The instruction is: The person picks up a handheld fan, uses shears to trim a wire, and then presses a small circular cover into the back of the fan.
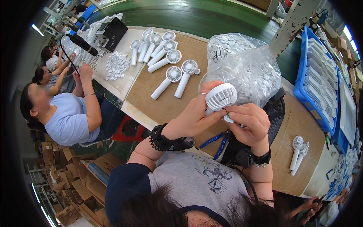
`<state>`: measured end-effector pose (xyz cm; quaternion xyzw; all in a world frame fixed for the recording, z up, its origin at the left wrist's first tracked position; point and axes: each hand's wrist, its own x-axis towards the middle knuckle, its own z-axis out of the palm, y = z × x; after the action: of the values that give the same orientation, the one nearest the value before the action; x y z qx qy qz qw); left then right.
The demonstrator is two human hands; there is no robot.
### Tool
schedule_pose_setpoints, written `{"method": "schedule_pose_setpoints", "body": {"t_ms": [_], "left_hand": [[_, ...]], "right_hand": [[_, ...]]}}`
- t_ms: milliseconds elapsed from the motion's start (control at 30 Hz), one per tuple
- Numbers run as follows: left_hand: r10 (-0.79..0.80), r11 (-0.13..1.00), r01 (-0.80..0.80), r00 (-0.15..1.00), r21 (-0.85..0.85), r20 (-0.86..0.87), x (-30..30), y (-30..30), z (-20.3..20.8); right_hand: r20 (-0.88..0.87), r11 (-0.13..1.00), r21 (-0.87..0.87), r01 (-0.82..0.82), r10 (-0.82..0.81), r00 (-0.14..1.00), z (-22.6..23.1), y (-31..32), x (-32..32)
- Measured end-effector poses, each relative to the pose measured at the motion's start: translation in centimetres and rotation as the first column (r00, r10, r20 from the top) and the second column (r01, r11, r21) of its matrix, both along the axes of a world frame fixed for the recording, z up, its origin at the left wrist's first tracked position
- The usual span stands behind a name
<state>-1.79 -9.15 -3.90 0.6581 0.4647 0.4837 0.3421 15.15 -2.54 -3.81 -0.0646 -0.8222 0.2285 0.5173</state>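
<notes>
My left hand (200,111) is closed around a white handheld fan (221,96), its round slatted head tilted up between my hands. At the head's lower edge, the fingers of my right hand (249,123) pinch a small round white piece (228,118). A thin dark strand shows between that piece and the fan; I cannot make out what it is. Just past my hands lies a clear plastic bag (247,72) full of small round white parts. Pliers with blue handles (219,142) rest on the table below my hands.
Several white fans (162,81) lie at the far left of the cardboard-covered table (138,92), beside a pile of white discs (117,65). Two more fans (297,151) lie at right, near a blue tray (317,83). A co-worker (72,117) sits at left. A metal post (293,32) stands behind.
</notes>
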Motion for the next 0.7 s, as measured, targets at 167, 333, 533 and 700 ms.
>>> {"method": "schedule_pose_setpoints", "body": {"t_ms": [167, 333, 533, 700], "left_hand": [[0.004, 0.999, -0.004, 1.0, -0.032, -0.005, 0.3, -0.2, -0.1], [0.014, 0.997, -0.01, 0.999, -0.076, 0.045, 0.4, -0.3, -0.4], [0.044, 0.999, -0.044, 0.999, -0.015, 0.006, 0.1, -0.1, -1.0], [0.069, 0.997, -0.068, 0.997, 0.041, -0.027, 0.4, 0.0, -1.4]], "right_hand": [[-0.008, 1.0, -0.02, 0.0, 0.0, 1.0, -0.1, -0.1, -0.2], [0.012, 0.999, -0.043, -0.018, 0.018, 1.0, -0.2, -0.1, -0.1], [0.035, 1.0, -0.019, -0.02, 0.021, 0.999, -0.1, 0.0, -0.3], [0.008, 1.0, -0.022, -0.007, 0.007, 1.0, -0.3, -0.1, -0.3]]}}
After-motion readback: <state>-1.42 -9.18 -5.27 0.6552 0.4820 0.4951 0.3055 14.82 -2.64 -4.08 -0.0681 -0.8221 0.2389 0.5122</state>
